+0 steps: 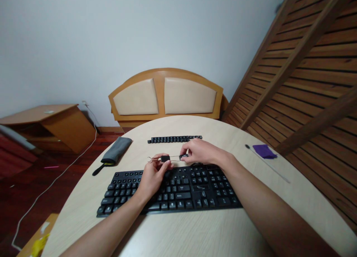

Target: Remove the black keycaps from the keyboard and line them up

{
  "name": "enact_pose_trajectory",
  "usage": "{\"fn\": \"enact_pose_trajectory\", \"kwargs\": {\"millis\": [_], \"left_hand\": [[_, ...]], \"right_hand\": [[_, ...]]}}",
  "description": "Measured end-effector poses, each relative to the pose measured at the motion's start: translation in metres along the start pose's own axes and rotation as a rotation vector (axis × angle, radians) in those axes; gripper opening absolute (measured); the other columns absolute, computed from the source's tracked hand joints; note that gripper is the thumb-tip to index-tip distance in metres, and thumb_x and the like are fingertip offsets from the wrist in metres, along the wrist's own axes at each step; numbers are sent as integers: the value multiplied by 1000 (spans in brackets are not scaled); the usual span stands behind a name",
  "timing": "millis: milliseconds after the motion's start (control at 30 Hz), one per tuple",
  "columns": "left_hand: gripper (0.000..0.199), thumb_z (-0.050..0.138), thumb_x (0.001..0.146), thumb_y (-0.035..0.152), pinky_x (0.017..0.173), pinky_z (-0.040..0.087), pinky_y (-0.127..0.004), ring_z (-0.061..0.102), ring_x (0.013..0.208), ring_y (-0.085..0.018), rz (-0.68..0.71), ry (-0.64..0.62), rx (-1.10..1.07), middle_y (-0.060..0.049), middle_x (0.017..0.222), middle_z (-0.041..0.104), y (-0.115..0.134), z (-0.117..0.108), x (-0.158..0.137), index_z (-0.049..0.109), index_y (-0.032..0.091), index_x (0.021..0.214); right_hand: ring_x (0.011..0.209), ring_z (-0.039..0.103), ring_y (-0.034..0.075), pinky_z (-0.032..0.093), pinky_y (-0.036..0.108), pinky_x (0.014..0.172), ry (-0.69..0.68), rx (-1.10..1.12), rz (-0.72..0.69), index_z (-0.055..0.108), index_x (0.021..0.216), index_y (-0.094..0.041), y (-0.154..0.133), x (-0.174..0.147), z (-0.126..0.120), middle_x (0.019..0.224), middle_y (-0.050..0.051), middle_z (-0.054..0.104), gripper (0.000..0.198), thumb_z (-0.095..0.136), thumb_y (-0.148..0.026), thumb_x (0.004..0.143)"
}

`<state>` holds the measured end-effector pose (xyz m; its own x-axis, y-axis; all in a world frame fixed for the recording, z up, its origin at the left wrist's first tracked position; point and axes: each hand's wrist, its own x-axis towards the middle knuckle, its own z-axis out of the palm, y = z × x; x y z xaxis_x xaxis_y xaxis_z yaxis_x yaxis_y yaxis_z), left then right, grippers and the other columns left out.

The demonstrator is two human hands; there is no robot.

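Note:
Above the back part of a black keyboard (182, 195), my two hands meet. My left hand (153, 177) pinches the black grip of a wire keycap puller (165, 158) between thumb and fingers. Thin wires stick out from both sides of the grip. At the wires' right end, my right hand (192, 151) grips a small black keycap (183, 157) with white marking. Along the keyboard's upper left, key posts show without caps. A row of loose black keycaps (175, 139) lies on the table behind my hands.
The round pale wooden table (212, 234) carries a grey pouch (117, 151) at left. On the right lie a purple cloth (264, 151) and a thin brush (269, 164). A wooden headboard (159, 95) and slatted wooden panel (315, 82) stand beyond the table.

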<state>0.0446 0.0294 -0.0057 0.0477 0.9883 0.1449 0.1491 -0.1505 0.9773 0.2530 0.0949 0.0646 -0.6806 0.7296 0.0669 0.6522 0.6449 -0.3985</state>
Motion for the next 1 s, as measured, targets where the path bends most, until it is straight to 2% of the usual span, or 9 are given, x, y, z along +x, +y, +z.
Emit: {"fn": "enact_pose_trajectory", "kwargs": {"millis": [133,233,400,567,800,1000], "left_hand": [[34,63,86,39,77,55,-33,72,84,-23,25,-34,96,-9,91,74,-2,1,0,60,12,106],[33,62,86,41,75,55,-33,71,83,-23,37,-38,132,-9,94,73,-1,2,0,63,12,101],[34,61,86,42,74,54,-32,70,82,-22,38,-48,165,-9,94,73,-1,2,0,64,12,102],[33,60,87,43,74,54,-32,69,80,-22,42,-52,235,-10,91,73,-3,1,0,66,11,96],[33,58,88,43,72,52,-31,68,79,-21,39,-90,241,-9,91,72,1,1,-1,67,12,93],[29,59,88,40,75,53,-32,69,82,-21,49,-96,214,-10,95,73,0,1,-1,67,13,96]], "right_hand": [[65,62,14,40,21,60,7,86,-44,76,93,-19,-6,1,2,74,2,72,21,68,-28,76],[67,63,14,41,21,61,81,162,-39,75,95,-18,0,1,0,77,3,72,20,67,-26,79],[70,64,15,46,25,67,280,196,34,72,101,-16,39,2,-4,83,4,73,21,65,-24,83],[72,65,16,48,27,68,440,129,157,72,99,-17,83,1,1,87,6,74,18,66,-20,82],[69,64,16,47,25,67,442,72,192,73,97,-19,121,2,28,83,4,73,17,66,-23,81],[70,63,16,45,25,66,412,-72,132,73,94,-20,130,9,39,79,2,70,16,64,-24,82]]}}
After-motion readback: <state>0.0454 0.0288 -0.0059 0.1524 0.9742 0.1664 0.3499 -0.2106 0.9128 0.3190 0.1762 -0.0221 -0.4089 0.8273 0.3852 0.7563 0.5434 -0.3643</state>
